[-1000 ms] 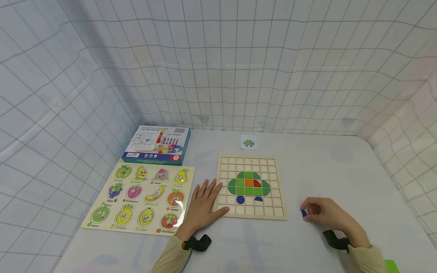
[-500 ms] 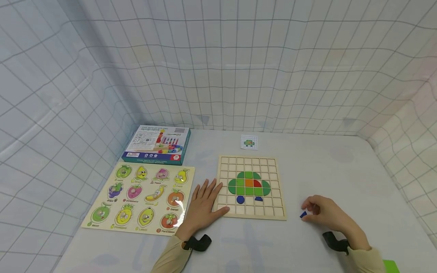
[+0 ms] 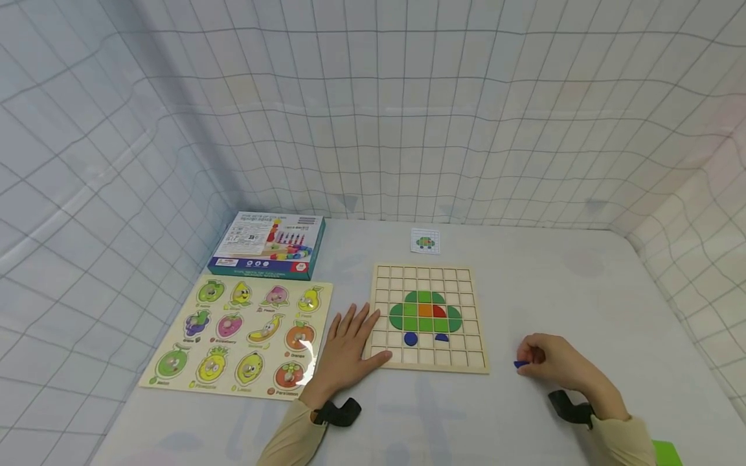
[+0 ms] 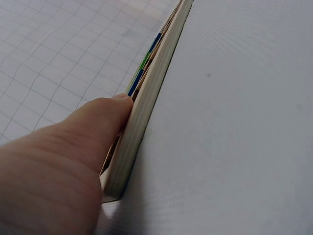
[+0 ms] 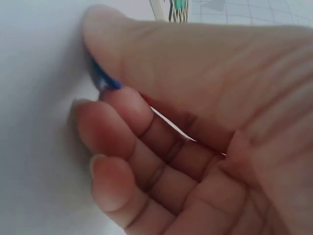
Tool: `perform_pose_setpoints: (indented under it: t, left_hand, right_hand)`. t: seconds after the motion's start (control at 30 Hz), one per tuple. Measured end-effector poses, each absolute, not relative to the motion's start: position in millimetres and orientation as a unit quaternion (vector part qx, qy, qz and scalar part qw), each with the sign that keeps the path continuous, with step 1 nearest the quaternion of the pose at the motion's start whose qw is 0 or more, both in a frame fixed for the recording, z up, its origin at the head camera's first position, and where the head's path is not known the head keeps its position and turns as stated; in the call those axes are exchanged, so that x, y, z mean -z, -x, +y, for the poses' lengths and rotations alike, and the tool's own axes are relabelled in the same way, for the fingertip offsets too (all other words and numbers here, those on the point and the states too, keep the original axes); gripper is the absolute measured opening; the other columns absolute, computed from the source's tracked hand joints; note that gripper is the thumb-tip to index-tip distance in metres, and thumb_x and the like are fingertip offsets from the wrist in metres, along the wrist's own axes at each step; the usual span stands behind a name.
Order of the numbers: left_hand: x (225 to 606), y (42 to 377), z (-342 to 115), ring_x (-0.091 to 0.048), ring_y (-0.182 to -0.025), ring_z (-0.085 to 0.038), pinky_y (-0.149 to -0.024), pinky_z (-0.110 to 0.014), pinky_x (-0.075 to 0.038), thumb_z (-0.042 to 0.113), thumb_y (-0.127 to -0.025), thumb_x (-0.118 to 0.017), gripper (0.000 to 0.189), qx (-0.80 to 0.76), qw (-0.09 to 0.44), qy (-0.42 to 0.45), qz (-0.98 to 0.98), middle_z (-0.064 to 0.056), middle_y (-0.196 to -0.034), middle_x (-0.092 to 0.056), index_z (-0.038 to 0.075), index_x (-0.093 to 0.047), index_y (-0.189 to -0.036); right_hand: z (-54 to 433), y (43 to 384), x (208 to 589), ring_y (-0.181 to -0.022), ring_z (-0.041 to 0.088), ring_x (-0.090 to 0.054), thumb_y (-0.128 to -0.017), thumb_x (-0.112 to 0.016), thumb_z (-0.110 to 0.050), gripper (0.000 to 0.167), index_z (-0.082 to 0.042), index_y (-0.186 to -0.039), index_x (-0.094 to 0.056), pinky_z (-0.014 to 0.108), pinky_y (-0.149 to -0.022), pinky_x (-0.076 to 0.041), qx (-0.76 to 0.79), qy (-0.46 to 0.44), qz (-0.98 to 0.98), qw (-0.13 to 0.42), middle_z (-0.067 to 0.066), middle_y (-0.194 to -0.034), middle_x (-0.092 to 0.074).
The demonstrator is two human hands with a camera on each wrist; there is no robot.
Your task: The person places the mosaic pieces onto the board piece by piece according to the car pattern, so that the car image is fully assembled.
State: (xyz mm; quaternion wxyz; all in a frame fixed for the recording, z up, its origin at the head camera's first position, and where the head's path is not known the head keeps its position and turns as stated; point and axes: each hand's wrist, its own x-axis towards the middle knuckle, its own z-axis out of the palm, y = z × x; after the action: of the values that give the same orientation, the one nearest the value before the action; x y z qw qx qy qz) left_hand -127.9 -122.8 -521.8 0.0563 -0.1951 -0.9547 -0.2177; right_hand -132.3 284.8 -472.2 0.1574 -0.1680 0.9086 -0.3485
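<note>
My right hand [image 3: 553, 362] pinches a small blue tile [image 3: 520, 364] between thumb and fingers, low over the table right of the wooden grid board [image 3: 381, 356]. In the right wrist view the blue tile [image 5: 105, 77] is mostly hidden by thumb and fingertips. My left hand [image 3: 344, 356] lies flat with fingers spread on the board's left edge; its thumb presses near the front corner in the left wrist view. Green, orange and red tiles form a car shape [image 3: 410, 325] on the board. Under it sit a blue round [image 3: 410, 338] and a blue half-round [image 3: 441, 337].
A small pattern card [image 3: 425, 241] with the same car picture lies behind the board. To the left are a fruit puzzle board [image 3: 221, 349] and a toy box [image 3: 268, 246]. A bright green item [image 3: 666, 453] shows at the lower right. Grid-patterned cloth walls surround the table.
The blue tile has turned between my right fingers, which stay at about the same spot. My left hand and the tiles on the board have not moved.
</note>
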Motion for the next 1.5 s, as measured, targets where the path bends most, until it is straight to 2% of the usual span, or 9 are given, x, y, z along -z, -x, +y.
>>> perform_pose_setpoints:
  t: [0.2,0.5,0.7,0.93,1.5]
  left_hand:
    - [519,128,-122,-0.011,-0.142,-0.029,-0.111,-0.049,-0.003,0.060,-0.086,-0.055,0.081,0.221,0.050,0.195,-0.954,-0.007,-0.154,-0.026,0.017,-0.032,-0.150]
    - [518,127,-122,-0.012,-0.142,-0.031,-0.111,-0.051,-0.004,0.059,-0.086,-0.055,0.080,0.224,0.052,0.195,-0.953,-0.008,-0.153,-0.026,0.016,-0.033,-0.149]
    - [519,128,-122,-0.012,-0.142,-0.031,-0.111,-0.050,-0.004,0.060,-0.086,-0.055,0.080,0.225,0.054,0.196,-0.953,-0.008,-0.153,-0.027,0.016,-0.033,-0.150]
    - [520,128,-122,-0.012,-0.142,-0.031,-0.111,-0.049,-0.003,0.059,-0.086,-0.055,0.080,0.224,0.055,0.195,-0.953,-0.008,-0.153,-0.027,0.016,-0.033,-0.149]
    - [520,128,-122,-0.011,-0.142,-0.030,-0.111,-0.049,-0.003,0.059,-0.085,-0.056,0.080,0.225,0.055,0.197,-0.953,-0.008,-0.154,-0.026,0.016,-0.033,-0.149]
  right_hand:
    - [282,128,474,-0.062,0.010,-0.047,-0.074,-0.080,-0.011,0.021,-0.012,-0.079,-0.060,0.024,-0.053,-0.040,0.348,0.148,0.914,0.151,-0.004,-0.069,-0.051]
    - [246,127,472,-0.064,0.007,-0.052,-0.080,-0.077,-0.010,0.012,-0.014,-0.081,-0.066,0.023,-0.058,-0.046,0.361,0.145,0.917,0.089,-0.009,-0.072,-0.059]
    - [212,134,474,-0.060,0.009,-0.050,-0.081,-0.076,-0.010,0.008,-0.012,-0.083,-0.069,0.023,-0.052,-0.042,0.397,0.156,0.900,0.083,-0.007,-0.068,-0.057]
    - [186,142,481,-0.058,0.007,-0.048,-0.082,-0.075,-0.014,0.006,-0.015,-0.083,-0.070,0.023,-0.051,-0.042,0.394,0.196,0.895,0.077,-0.009,-0.068,-0.056]
    - [164,148,481,-0.060,0.007,-0.048,-0.082,-0.075,-0.013,0.008,-0.017,-0.078,-0.069,0.024,-0.052,-0.042,0.370,0.194,0.907,0.052,-0.012,-0.070,-0.056]
